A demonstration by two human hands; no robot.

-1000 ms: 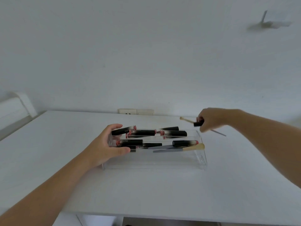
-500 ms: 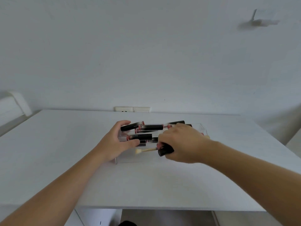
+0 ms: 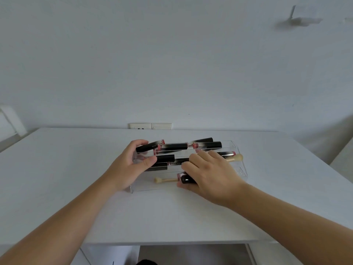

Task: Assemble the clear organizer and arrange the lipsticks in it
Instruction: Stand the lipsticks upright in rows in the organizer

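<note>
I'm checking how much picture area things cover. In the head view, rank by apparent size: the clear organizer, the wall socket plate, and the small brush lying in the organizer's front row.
1. Clear organizer, by far the largest.
2. Wall socket plate.
3. Small brush, partly hidden by the right hand.

The socket plate sits farther from the camera, so its true size may differ.

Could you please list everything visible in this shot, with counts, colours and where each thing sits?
Clear organizer: one, transparent, stepped tiers, middle of the table.
Lipsticks: about eight visible, black with pink ends, lying lengthwise on the back and middle tiers; exact count hidden by the hands.
Held lipstick: one, black and pink, at the front tier.
Brushes: two, cream; one on the middle tier at right, one in the front tier.
Table: one, white.
Wall outlet: one double plate, white, behind the table.
Left hand: grips the organizer's left end.
Right hand: grips the held lipstick.
</note>
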